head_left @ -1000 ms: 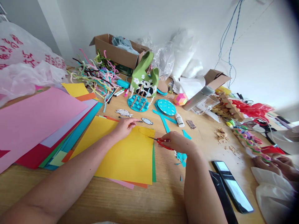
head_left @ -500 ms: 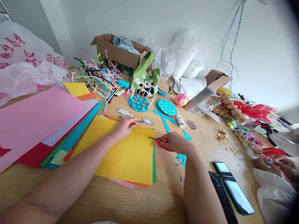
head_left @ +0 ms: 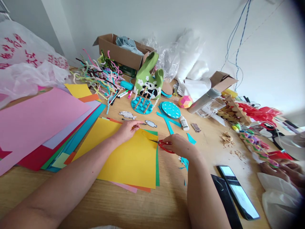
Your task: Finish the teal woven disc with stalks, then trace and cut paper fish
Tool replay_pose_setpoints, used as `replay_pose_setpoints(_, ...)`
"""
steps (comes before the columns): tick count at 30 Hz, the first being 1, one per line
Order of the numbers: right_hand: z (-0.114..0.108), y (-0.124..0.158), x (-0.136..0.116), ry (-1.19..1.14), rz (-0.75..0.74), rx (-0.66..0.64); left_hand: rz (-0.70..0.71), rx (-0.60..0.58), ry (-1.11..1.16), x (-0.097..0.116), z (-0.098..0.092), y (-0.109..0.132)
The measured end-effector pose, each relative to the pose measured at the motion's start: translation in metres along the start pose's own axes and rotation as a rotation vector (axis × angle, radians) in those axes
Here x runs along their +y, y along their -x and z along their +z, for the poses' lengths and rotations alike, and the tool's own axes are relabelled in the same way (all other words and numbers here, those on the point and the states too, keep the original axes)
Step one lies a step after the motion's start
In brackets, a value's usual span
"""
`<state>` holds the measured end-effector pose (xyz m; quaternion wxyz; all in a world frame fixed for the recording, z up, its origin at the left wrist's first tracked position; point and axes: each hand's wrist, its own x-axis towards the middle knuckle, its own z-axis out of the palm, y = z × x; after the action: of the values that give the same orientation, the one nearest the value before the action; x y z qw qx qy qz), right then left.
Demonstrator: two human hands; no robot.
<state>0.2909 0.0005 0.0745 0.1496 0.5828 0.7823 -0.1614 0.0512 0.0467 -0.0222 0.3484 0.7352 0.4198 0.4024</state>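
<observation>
My left hand (head_left: pixel 127 129) lies on the far edge of a yellow paper sheet (head_left: pixel 124 156), fingers pressed down near a pencilled oval outline (head_left: pixel 149 135). My right hand (head_left: pixel 178 145) grips small red-handled scissors (head_left: pixel 162 144), whose blades point left and reach the sheet's right edge by that outline. A green sheet and other coloured sheets lie under the yellow one. Turquoise paper scraps (head_left: pixel 184 162) lie just under my right wrist.
A stack of coloured paper (head_left: pixel 43 121) fills the left. Pipe cleaners (head_left: pixel 97 74), a cardboard box (head_left: pixel 122 54), a green panda craft (head_left: pixel 147 81), turquoise discs (head_left: pixel 169 109), a glue bottle (head_left: pixel 184 122) and a phone (head_left: pixel 237 190) surround me. Another person's hands (head_left: pixel 281 168) work at the right edge.
The scissors and my right hand have crept slightly left, the blade tips now further over the yellow sheet's edge. My left hand has stayed put.
</observation>
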Motion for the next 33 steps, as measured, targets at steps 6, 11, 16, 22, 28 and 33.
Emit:
replay_pose_setpoints(6, 0.0, 0.001, -0.003, 0.019, 0.021, 0.019, 0.002, 0.013, 0.012, 0.0, 0.0, 0.0)
replay_pose_setpoints(11, 0.0, 0.001, -0.008, 0.021, 0.027, -0.003, 0.0, 0.008, 0.02, -0.001, 0.001, 0.0)
replay_pose_setpoints(16, 0.002, -0.002, -0.011, 0.014, 0.016, -0.009, -0.003, -0.002, 0.037, -0.001, 0.0, 0.0)
replay_pose_setpoints(22, 0.001, -0.002, -0.013, -0.013, 0.008, -0.012, -0.007, -0.005, 0.047, 0.0, 0.0, 0.001)
replay_pose_setpoints(28, -0.001, -0.002, -0.015, 0.01, 0.022, -0.006, -0.015, -0.007, 0.04, 0.001, -0.001, 0.001)
replay_pose_setpoints(33, -0.002, 0.001, -0.02, -0.02, 0.045, 0.018, -0.016, -0.006, 0.038, 0.001, -0.001, 0.001)
